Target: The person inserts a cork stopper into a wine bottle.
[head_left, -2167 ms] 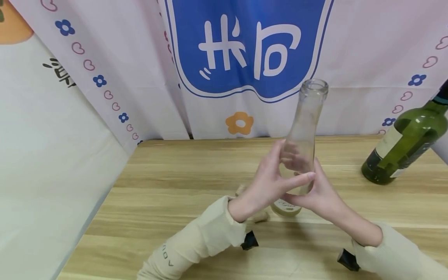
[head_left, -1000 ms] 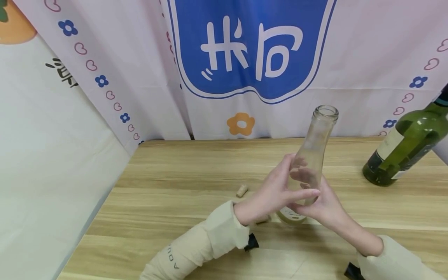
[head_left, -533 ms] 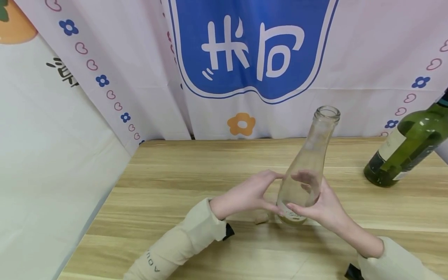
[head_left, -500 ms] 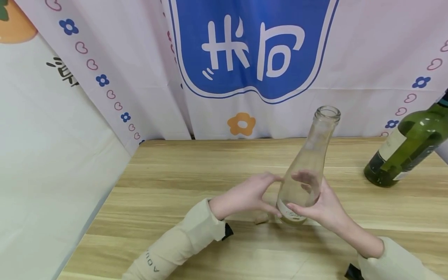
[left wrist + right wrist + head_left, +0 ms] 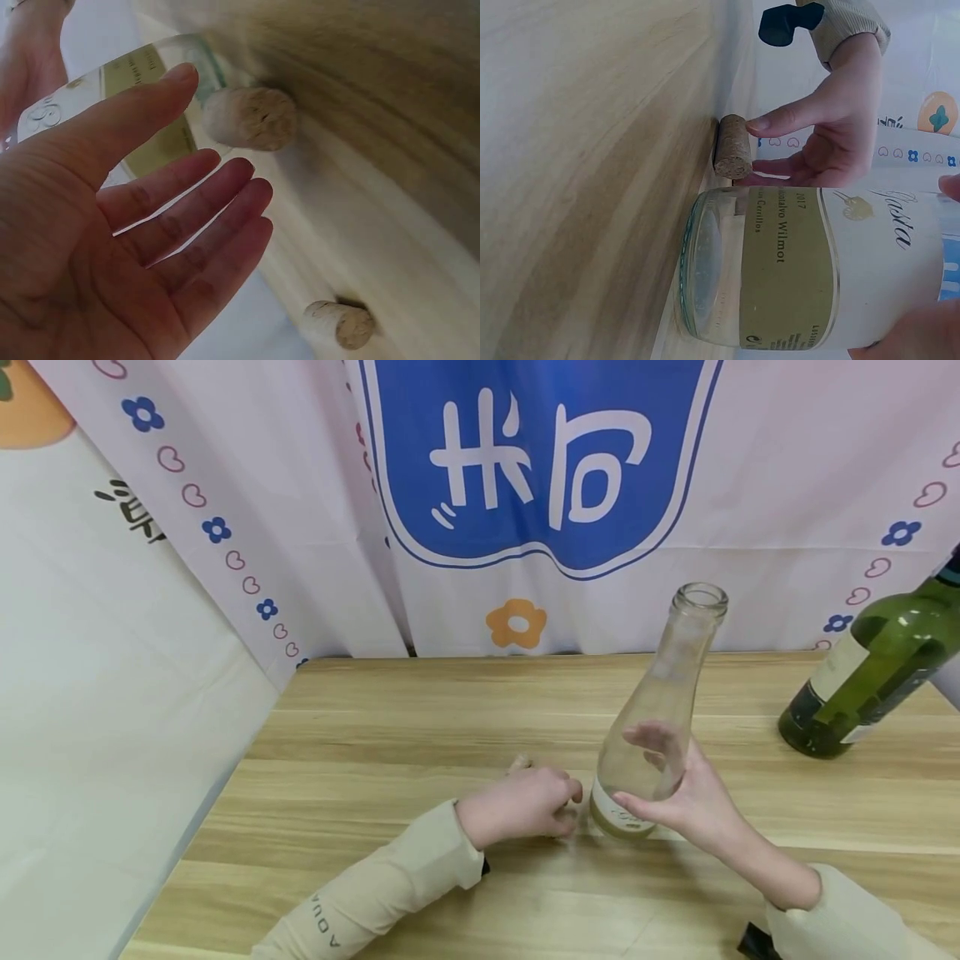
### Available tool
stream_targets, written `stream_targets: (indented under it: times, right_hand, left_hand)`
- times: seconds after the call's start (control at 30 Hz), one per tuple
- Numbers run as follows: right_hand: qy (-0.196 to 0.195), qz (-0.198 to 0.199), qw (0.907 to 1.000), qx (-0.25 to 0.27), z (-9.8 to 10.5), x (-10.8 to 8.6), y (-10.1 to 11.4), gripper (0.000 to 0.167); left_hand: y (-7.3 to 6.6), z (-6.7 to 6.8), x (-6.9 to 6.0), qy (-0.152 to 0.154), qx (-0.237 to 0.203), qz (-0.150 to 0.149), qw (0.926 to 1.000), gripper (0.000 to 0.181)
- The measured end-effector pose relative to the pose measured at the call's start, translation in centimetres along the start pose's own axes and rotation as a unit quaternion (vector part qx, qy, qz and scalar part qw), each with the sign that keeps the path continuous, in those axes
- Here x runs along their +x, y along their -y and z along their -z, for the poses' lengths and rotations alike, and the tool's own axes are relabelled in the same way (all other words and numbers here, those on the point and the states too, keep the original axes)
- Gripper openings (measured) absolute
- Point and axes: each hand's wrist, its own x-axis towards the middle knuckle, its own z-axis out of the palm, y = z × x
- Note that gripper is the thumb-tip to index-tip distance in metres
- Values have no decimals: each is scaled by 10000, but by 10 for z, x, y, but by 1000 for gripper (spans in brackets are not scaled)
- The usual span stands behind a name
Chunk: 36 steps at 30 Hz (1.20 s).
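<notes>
A clear bottle (image 5: 663, 693) with a white and gold label (image 5: 787, 262) stands upright on the wooden table (image 5: 337, 735). My right hand (image 5: 693, 789) holds its lower body from the right, thumb in front. Just left of its base is my left hand (image 5: 517, 806), with thumb and fingers apart around a cork (image 5: 733, 150). In the left wrist view that cork (image 5: 262, 118) lies beyond the fingertips of the left hand (image 5: 135, 225); whether they touch it I cannot tell. The left hand hides it in the head view.
A second cork (image 5: 341, 324) lies on the table, partly visible behind the left hand as a small cork end (image 5: 520, 763). A green bottle (image 5: 873, 668) with a dark top stands at the right. A printed curtain (image 5: 450, 610) hangs behind the table.
My left hand has let go of the bottle, moved left and lowered to the cork beside it. The bottle has shifted slightly right and down; my right hand still holds it.
</notes>
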Motion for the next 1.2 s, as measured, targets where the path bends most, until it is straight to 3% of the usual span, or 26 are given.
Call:
stream_targets:
  times: [0.27,0.43,0.57,0.7,0.87,1.0,1.1,1.2]
  right_hand:
    - [-10,-7,10000,-43,0,0,-1,71]
    - [12,-11,10000,-60,0,0,-2,70]
    - [30,-18,10000,-93,0,0,-2,69]
    - [17,-45,10000,-74,0,0,-1,69]
    - [1,-93,9999,-71,1,0,0,69]
    - [0,-108,9999,-65,1,1,1,69]
    - [-10,-102,9999,-54,1,0,0,69]
    - [-23,-103,9999,-25,0,0,0,69]
  left_hand:
    - [0,-11,3,-133,347,-297,9989,18]
    - [0,-12,3,-99,187,-324,9993,19]
    - [1,-5,2,-113,36,-239,9996,18]
    - [2,11,-1,-346,-110,-131,9993,8]
    - [2,40,-8,-835,-517,-140,9951,7]
    - [-1,63,-13,-1340,-804,-249,9874,11]
    - [-5,78,-16,-1852,-1005,-377,9768,14]
    - [-9,90,-18,-2534,-1140,-578,9589,17]
